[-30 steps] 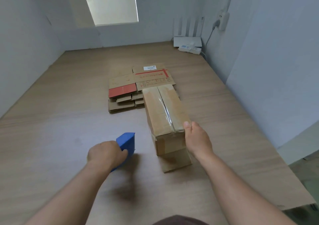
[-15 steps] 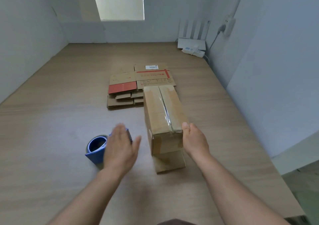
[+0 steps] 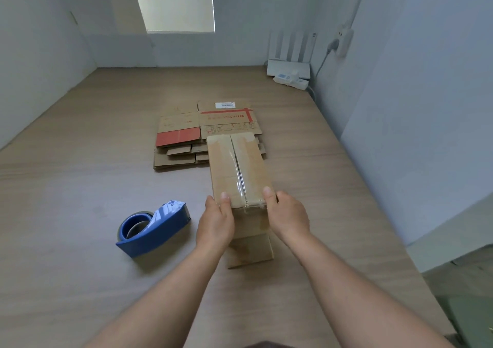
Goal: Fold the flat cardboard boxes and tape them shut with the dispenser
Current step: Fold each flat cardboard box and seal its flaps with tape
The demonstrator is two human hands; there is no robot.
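– At the near middle of the pale wooden table [image 3: 80, 187], which step is this?
– Taping, by the look of it. The long brown cardboard box [image 3: 240, 169] lies lengthwise, with clear tape along its top seam. The person's left hand [image 3: 216, 222] and right hand [image 3: 289, 218] clasp its near end from either side, thumbs on top, fingers wrapped down the flanks.
– And the dispenser?
– The blue plastic tape dispenser [image 3: 153, 226] rests on the table near the left hand, on its left, and nothing touches it. A loose brown flap [image 3: 250, 251] juts out beneath the box's near end, so the next move probably calls for turning the box and fetching the dispenser. The stack of flat cardboard boxes [image 3: 181, 145] lies beyond the far end.
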